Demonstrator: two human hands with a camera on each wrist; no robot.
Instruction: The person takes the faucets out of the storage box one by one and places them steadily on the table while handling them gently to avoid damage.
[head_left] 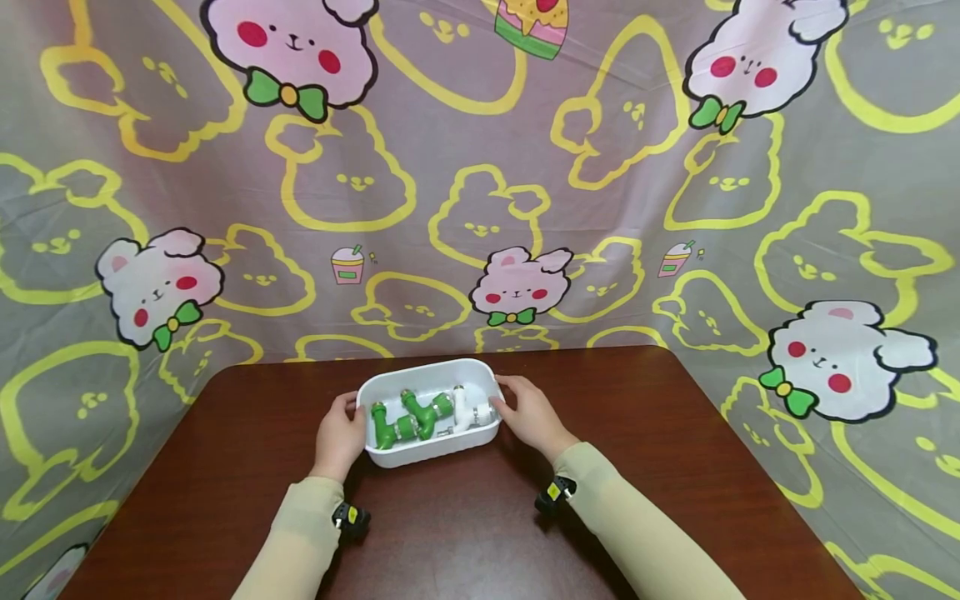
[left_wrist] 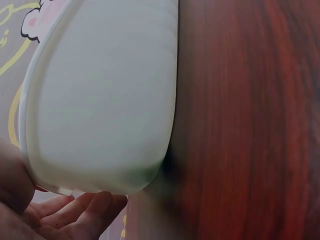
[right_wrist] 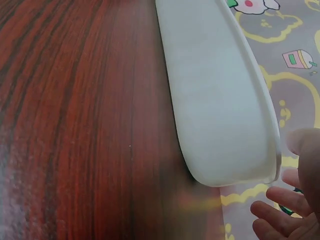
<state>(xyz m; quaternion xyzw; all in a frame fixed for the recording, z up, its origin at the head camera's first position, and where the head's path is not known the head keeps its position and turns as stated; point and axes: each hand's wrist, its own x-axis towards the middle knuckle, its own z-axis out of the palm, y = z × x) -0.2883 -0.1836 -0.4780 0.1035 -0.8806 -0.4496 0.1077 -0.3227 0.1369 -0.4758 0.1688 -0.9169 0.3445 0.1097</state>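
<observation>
- Head view: the white tray [head_left: 431, 456] sits on the brown worktop [head_left: 450, 542], between the fingers of the left hand [head_left: 340, 440] and those of the right hand [head_left: 534, 414].
- Head view: the left thumb lies at the tray's near-left rim, with the other fingers bent around the outside of that end; the right thumb and fingers are at the opposite end.
- Head view: inside the tray, one green fitting [head_left: 385, 432] lies nearest the left fingers, another green fitting [head_left: 425, 419] is farther in, and a white fitting [head_left: 463, 410] lies nearest the right fingers.
- Head view: beyond the fingers hangs a patterned cloth [head_left: 420, 192]; behind each hand come a pale sleeve [head_left: 303, 525] and a black wrist device [head_left: 351, 518].
- Left wrist view: thumb and fingers pinch the end of the tray, the thumb at the rim and the fingertips against the outer wall. The worktop spreads to one side of the fingers.
- Right wrist view: the fingers are spread, just beside the tray's corner, and a gap shows between thumb and rim. Whether any fingertip touches the wall, I cannot tell.
</observation>
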